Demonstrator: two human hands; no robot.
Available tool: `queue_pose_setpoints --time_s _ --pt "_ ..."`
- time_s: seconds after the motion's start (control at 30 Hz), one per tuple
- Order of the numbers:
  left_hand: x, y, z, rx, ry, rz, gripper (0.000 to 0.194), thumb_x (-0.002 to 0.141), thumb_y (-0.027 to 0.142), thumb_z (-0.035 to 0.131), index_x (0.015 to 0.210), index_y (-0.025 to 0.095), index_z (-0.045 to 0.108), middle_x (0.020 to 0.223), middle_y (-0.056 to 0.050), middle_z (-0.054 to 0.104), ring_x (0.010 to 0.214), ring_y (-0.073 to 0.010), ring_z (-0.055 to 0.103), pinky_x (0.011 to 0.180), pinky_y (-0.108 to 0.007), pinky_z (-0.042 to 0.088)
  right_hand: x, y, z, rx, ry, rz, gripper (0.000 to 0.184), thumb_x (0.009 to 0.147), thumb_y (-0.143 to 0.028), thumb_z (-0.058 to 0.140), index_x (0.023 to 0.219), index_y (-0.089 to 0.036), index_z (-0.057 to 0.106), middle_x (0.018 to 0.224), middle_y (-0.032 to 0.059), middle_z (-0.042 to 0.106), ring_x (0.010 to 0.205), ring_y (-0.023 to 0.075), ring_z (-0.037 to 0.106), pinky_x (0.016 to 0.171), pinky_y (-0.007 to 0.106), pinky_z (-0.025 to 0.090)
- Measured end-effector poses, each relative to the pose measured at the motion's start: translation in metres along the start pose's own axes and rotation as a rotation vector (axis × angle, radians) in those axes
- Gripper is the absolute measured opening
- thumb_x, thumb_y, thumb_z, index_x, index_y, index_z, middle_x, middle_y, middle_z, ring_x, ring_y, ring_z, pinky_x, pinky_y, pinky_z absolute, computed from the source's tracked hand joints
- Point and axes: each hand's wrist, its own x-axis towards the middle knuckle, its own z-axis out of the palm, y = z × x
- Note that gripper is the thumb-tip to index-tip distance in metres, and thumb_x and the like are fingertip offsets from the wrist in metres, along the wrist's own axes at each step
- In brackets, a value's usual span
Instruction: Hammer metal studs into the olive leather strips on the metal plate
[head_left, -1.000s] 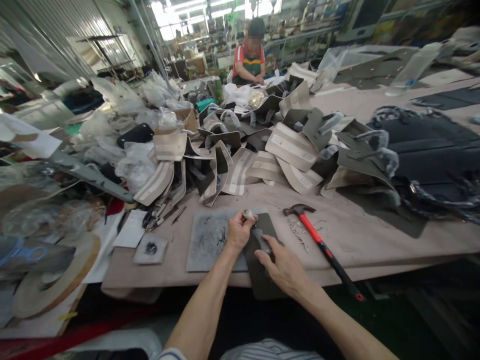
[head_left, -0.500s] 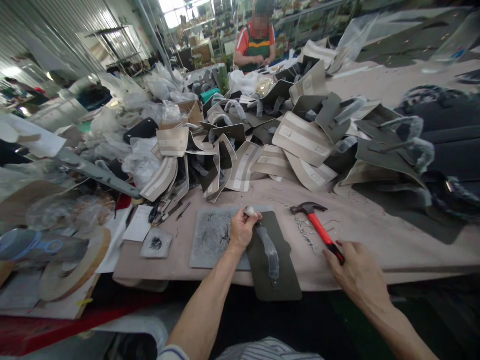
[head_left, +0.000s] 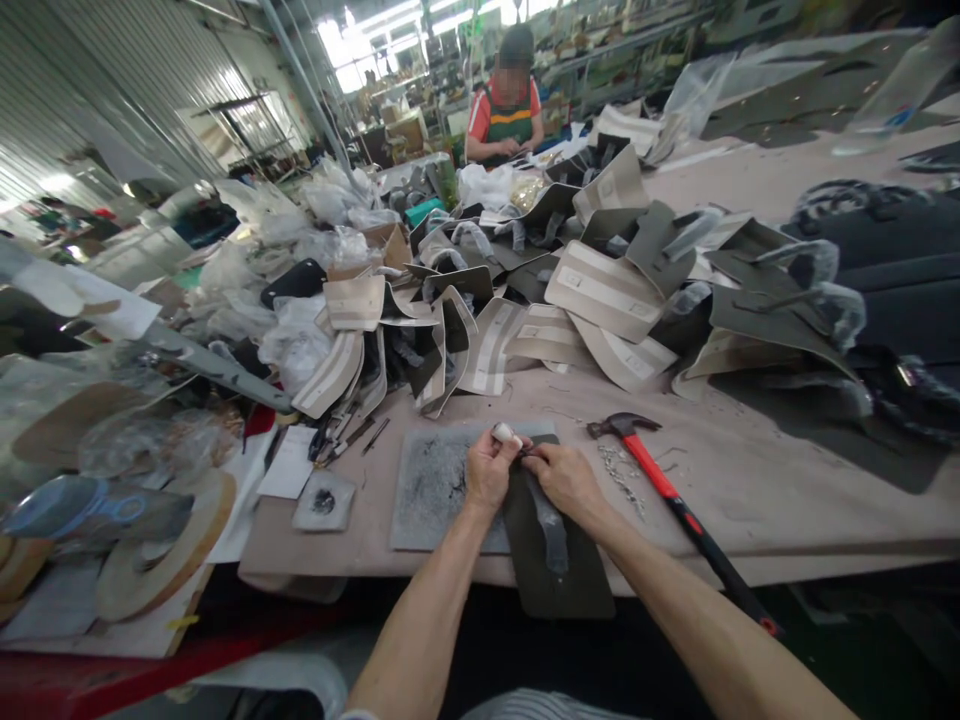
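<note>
A dark olive panel (head_left: 525, 560) lies over the front table edge, with a plastic-wrapped handle (head_left: 553, 535) attached lengthwise. My left hand (head_left: 489, 472) is closed at the panel's far end. Something whitish shows at its fingertips; I cannot tell whether it is a wrapped finger or an object. Close against it, my right hand (head_left: 564, 480) pinches at the far end of the handle, and what its fingers hold is hidden. Beneath the panel is a grey, black-marked slab (head_left: 427, 490). On the right a claw hammer (head_left: 651, 465) with a red and black handle lies untouched.
Small metal pieces (head_left: 621, 470) lie scattered beside the hammer. Behind, curved panels (head_left: 600, 290) with wrapped handles are heaped. On the left are a small pad (head_left: 324, 503), hand tools (head_left: 349, 440) and a tape roll (head_left: 169, 560). A co-worker (head_left: 506, 115) sits across the table.
My right hand has left the hammer handle and moved left to the panel's far end, meeting my left hand. The hammer now lies with its full handle showing. My left hand stays at the panel.
</note>
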Motion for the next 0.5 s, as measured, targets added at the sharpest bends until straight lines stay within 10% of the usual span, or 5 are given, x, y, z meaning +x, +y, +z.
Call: queue_pose_setpoints --time_s 0.33,0.5 --pt "-0.001 0.0 0.005 0.05 0.074 0.039 0.024 0.084 0.038 0.073 0.089 0.016 0.065 0.085 -0.006 0.075 0.082 -0.0191 0.072 0.081 -0.03 0.056 -0.062 0.072 -0.075 -0.42 0.149 0.258 0.06 0.096 -0.062 0.036 0.066 -0.021 0.068 0.065 0.013 0.067 0.064 0.0272 0.064 0.059 0.036 0.041" --pt "-0.002 -0.003 0.004 0.148 0.037 0.051 0.019 0.085 0.033 0.072 0.091 0.016 0.066 0.087 -0.005 0.075 0.084 -0.0191 0.071 0.084 -0.03 0.056 -0.098 0.078 -0.057 -0.197 0.146 0.09 0.046 0.094 -0.057 0.041 0.1 -0.021 0.069 0.098 0.0108 0.071 0.079 0.0252 0.067 0.072 0.038 0.05"
